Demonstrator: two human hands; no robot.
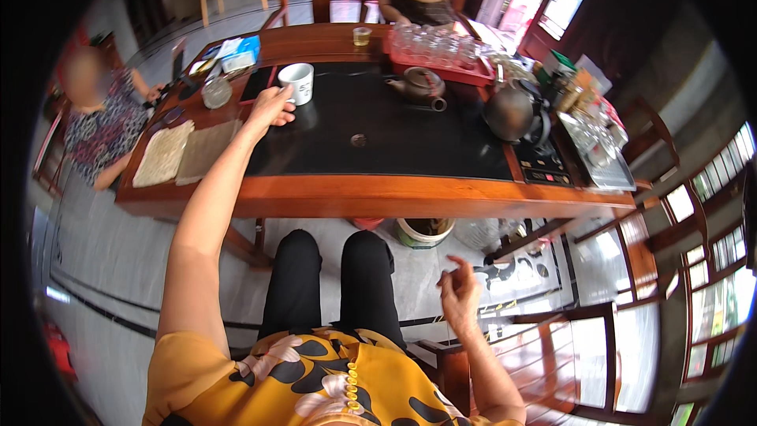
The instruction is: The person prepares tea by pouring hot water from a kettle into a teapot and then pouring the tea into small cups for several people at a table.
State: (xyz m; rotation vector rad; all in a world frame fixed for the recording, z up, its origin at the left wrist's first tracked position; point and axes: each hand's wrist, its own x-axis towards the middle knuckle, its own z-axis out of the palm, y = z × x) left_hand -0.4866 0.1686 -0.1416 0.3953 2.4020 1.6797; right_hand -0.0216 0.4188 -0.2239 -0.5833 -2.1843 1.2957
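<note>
At the left side of the black tea tray (378, 148), my left hand (273, 109) grips a white mug (300, 80) at its near left side, where the handle is hidden by the fingers. Dark marks show on the mug's wall. My right hand (460, 294) hangs in the air beside my right knee, fingers apart and loosely bent, holding nothing. A brown clay teapot (423, 86) sits on the far right part of the tray, its spout to the left. A small round drain fitting (358, 140) lies near the tray's middle.
A red tray (440, 68) bears several drinking glasses. A round kettle (510, 113) stands at the right, beside a metal tray (615, 174) of clutter. Folded cloths (162, 154), a glass jar (216, 93) and a tissue pack (241, 54) lie left. People sit at the left and far side.
</note>
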